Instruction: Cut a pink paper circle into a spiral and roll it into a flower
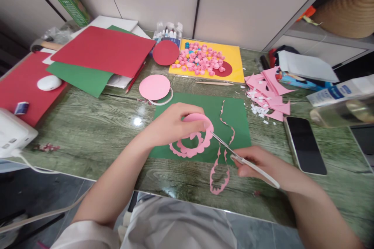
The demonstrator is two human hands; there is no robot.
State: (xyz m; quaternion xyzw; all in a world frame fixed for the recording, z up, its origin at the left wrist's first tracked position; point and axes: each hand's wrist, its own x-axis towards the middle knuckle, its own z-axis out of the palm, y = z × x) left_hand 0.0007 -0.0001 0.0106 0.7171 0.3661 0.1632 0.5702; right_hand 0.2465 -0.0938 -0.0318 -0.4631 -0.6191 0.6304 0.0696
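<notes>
My left hand point(172, 122) pinches a pink paper circle point(194, 140) cut into a scalloped spiral, held just above a green sheet point(238, 118). My right hand point(257, 165) is closed around white-handled scissors point(248, 161), whose blades point up-left into the paper's edge. A loose scalloped pink strip point(219, 175) trails from the cut down to the table's near edge. A thin wavy offcut point(226, 118) lies on the green sheet.
A pink disc point(154, 86) and red disc point(165, 52) lie behind. A yellow sheet point(235, 60) carries several pink paper roses. Pink scraps point(270, 91) and a phone point(305, 144) lie right. Red and green paper point(102, 50), a white mouse point(49, 82) lie left.
</notes>
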